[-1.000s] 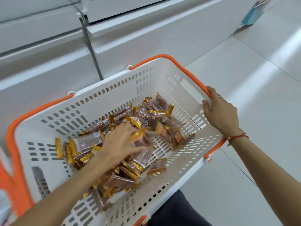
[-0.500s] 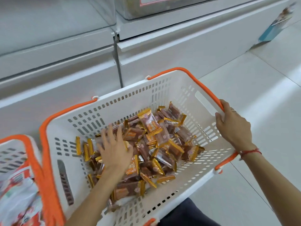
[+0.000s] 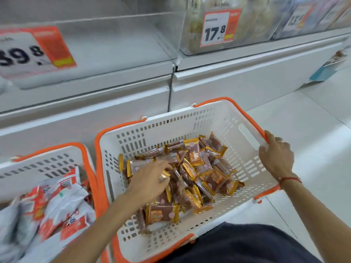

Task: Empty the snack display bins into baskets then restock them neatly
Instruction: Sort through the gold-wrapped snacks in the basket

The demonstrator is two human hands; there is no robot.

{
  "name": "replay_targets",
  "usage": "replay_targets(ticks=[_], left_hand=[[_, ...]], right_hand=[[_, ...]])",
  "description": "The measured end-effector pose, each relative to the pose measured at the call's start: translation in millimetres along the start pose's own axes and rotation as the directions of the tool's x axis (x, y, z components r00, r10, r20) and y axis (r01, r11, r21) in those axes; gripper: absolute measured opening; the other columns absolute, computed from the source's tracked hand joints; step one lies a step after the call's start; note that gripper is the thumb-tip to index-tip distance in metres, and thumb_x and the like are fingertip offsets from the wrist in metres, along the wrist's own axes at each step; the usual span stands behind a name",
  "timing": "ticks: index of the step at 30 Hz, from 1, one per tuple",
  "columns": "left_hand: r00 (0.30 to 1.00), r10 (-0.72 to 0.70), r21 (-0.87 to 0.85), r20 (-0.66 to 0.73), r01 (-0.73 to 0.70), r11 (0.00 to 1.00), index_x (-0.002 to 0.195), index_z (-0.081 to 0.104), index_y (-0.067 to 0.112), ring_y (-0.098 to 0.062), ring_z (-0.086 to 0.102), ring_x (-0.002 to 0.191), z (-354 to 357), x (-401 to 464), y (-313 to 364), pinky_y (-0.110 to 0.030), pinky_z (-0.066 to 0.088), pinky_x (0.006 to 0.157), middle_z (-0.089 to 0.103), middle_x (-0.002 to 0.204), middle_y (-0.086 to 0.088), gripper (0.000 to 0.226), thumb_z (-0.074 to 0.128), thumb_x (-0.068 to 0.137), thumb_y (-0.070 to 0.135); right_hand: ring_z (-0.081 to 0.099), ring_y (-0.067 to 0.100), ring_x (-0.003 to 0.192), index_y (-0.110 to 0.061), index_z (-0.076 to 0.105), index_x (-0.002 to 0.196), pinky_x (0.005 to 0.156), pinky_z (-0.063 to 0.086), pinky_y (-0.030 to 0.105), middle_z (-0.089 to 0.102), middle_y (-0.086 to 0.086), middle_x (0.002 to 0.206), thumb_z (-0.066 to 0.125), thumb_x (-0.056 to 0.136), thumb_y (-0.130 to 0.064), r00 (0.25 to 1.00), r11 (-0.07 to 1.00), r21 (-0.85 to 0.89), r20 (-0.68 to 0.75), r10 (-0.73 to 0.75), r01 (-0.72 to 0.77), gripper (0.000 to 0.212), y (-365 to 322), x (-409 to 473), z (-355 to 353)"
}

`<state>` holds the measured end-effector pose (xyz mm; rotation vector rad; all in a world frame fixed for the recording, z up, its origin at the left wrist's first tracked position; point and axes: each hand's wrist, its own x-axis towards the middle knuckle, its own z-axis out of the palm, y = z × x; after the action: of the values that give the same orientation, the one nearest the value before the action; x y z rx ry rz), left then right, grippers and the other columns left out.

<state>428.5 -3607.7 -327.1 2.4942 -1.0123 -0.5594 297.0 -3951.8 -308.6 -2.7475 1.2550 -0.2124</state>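
Shop floor [image 3: 313, 130], below display bins [image 3: 114, 40]. White basket [image 3: 171, 130] is gripped at its right rim by right hand [image 3: 276, 155]. Left hand [image 3: 150, 179], inside, is pinching a gold-edged snack pack [image 3: 164, 174] between its fingers [image 3: 165, 165]. Second basket [image 3: 47, 160] adjoins at left.

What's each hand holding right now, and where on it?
Right hand grips the white plastic basket by its orange-edged right rim. Left hand is closing on the brown-and-gold snack packets; a firm hold cannot be told.

price tag [image 3: 218, 28] reading 17.8, left price tag [image 3: 28, 52] reading 39.8
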Motion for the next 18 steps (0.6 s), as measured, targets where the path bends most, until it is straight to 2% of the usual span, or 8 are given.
replay_targets(ticks=[3,5,6,8,10,14,16,18], left_hand=[[0.989,-0.008,-0.015,-0.144,0.006,1.0,0.116,0.063,0.04,0.009,0.058,0.09,-49,-45,-11,-0.019,0.048,0.074,0.063,0.118,0.023,0.022,0.053,0.097,0.037],[0.978,-0.042,0.037,-0.205,0.051,0.998,0.115,0.064,0.039,0.005,0.061,0.089,-78,-71,-20,-0.021,0.045,0.067,0.065,0.112,0.021,0.022,0.051,0.097,0.038],[0.976,-0.058,0.087,-0.21,0.078,0.993,0.117,0.063,0.038,-0.002,0.062,0.097,-91,-83,-26,-0.026,0.046,0.071,0.065,0.115,0.018,0.023,0.051,0.097,0.039],[0.982,-0.113,0.2,-0.154,0.143,0.969,0.122,0.06,0.037,-0.013,0.06,0.111,-117,-106,-42,-0.029,0.045,0.08,0.064,0.122,0.014,0.028,0.049,0.097,0.04],[0.981,-0.165,0.25,-0.098,0.184,0.95,0.125,0.058,0.038,-0.014,0.057,0.117,-140,-130,-60,-0.029,0.044,0.087,0.062,0.127,0.013,0.03,0.048,0.097,0.042],[0.948,-0.294,0.248,-0.125,0.316,0.916,0.13,0.053,0.036,-0.015,0.054,0.121,-174,-183,-101,-0.031,0.044,0.093,0.057,0.134,0.011,0.034,0.047,0.098,0.044],[0.917,-0.362,0.212,-0.166,0.391,0.895,0.131,0.052,0.035,-0.016,0.054,0.121,-178,-208,-126,-0.032,0.045,0.094,0.057,0.134,0.009,0.035,0.047,0.098,0.044],[0.875,-0.443,0.138,-0.197,0.472,0.871,0.134,0.051,0.033,-0.018,0.053,0.123,-168,-229,-155,-0.032,0.044,0.096,0.056,0.137,0.008,0.037,0.047,0.098,0.043]], right_hand=[[0.053,0.042,0.105,-0.018,0.05,0.137,0.085,0.047,0.049,0.061,0.019,0.117,0.056,0.089,-0.014,0.977,0.978,0.051,-0.066,-0.201,0.205,0.048,-58,-5,-23],[0.061,0.025,0.097,-0.026,0.058,0.127,0.079,0.051,0.036,0.066,0.005,0.112,0.056,0.093,-0.019,0.893,0.893,0.138,0.084,-0.442,0.429,0.035,-114,-20,-43],[0.063,0.018,0.092,-0.029,0.061,0.122,0.074,0.05,0.029,0.067,-0.001,0.111,0.055,0.094,-0.023,0.807,0.833,0.168,0.205,-0.553,0.528,0.029,-142,-30,-51],[0.062,0.013,0.093,-0.031,0.062,0.121,0.072,0.042,0.024,0.067,-0.006,0.112,0.052,0.096,-0.029,0.567,0.679,0.183,0.422,-0.707,0.711,0.027,-199,-59,-64],[0.059,0.015,0.102,-0.032,0.06,0.125,0.076,0.038,0.026,0.064,-0.006,0.117,0.05,0.097,-0.032,0.375,0.538,0.167,0.549,-0.747,0.826,0.029,-247,-90,-74],[0.059,0.021,0.107,-0.029,0.061,0.121,0.081,0.041,0.029,0.065,-0.002,0.118,0.044,0.1,-0.034,0.137,0.222,0.065,0.609,-0.781,0.973,0.028,-310,-138,-90],[0.06,0.024,0.106,-0.028,0.062,0.119,0.08,0.044,0.03,0.066,0.001,0.116,0.042,0.099,-0.027,0.041,0.081,0.037,0.618,-0.785,0.996,0.028,-332,-159,-86],[0.058,0.025,0.112,-0.029,0.059,0.126,0.084,0.046,0.034,0.064,0.002,0.122,0.043,0.097,-0.023,0.005,0.037,0.046,0.568,-0.823,0.998,0.033,-358,-182,-70]])
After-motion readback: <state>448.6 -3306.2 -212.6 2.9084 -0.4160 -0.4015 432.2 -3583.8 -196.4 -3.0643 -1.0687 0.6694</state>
